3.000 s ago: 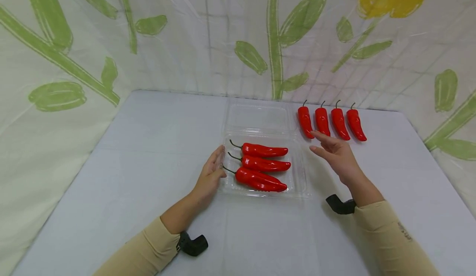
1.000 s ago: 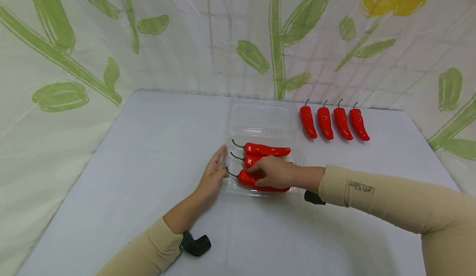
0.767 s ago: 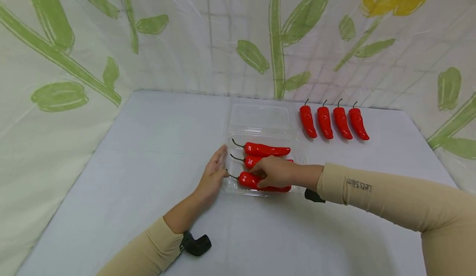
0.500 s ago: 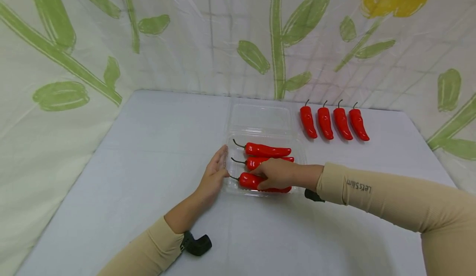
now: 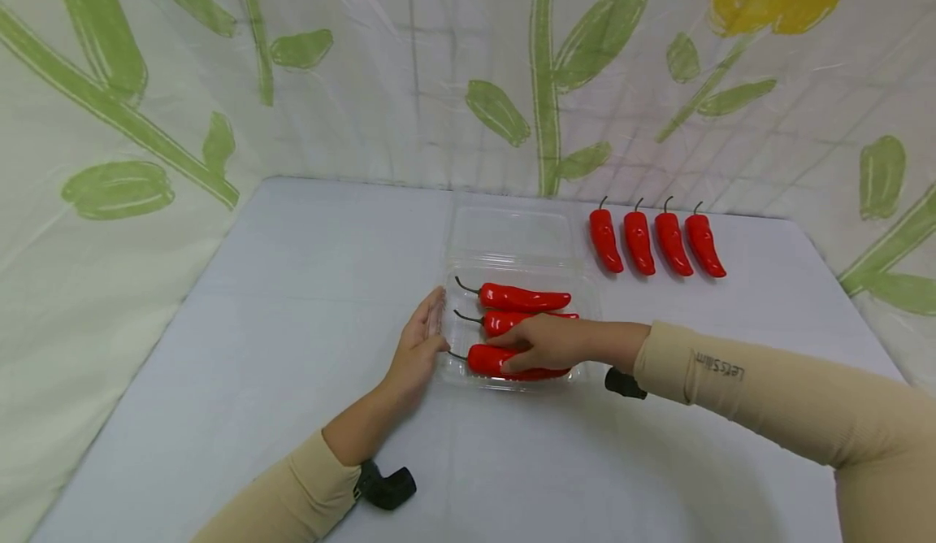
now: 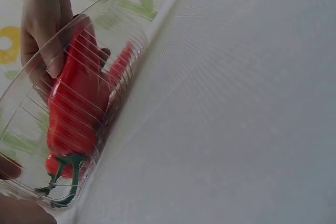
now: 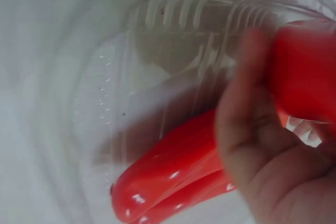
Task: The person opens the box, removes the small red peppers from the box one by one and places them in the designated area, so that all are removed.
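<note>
In the box [image 5: 587,293], I judge the six-o'clock pepper [image 5: 484,358] light, firm, slick, best pinched mid-body, as the right hand [image 5: 544,342] does, the left hand [image 5: 413,358] straight-fingered at nine.

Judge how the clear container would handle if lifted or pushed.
The clear container would likely flex, as its see-through ribbed walls look thin. Its open lid, lying flat behind, may swing or droop when lifted. Glossy red peppers inside could shift if it tilts.
</note>
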